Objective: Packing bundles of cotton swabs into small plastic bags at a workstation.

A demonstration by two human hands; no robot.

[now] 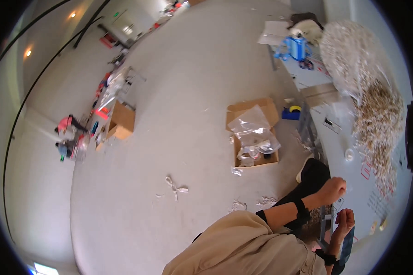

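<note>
My left hand (333, 190) is over the near edge of the table (335, 146), its fingers curled closed. Just below it in the view, my right hand (345, 220) is also closed, fingertips bent inward. The two hands are a short gap apart; whatever either may hold is too small to make out. Beyond them on the tabletop spreads a heap of small brown and white pieces (376, 130), whose kind I cannot tell. It spills from a big clear plastic bag (348, 50). A small white round item (349, 154) lies between my left hand and the heap.
On the floor stands an open cardboard box (276, 120) with plastic bags inside. Beside it sits a blue tape dispenser (290, 113). A blue container (298, 48) is on the table's far end. White strips (175, 188) lie on the floor. Other people (69, 126) are far left.
</note>
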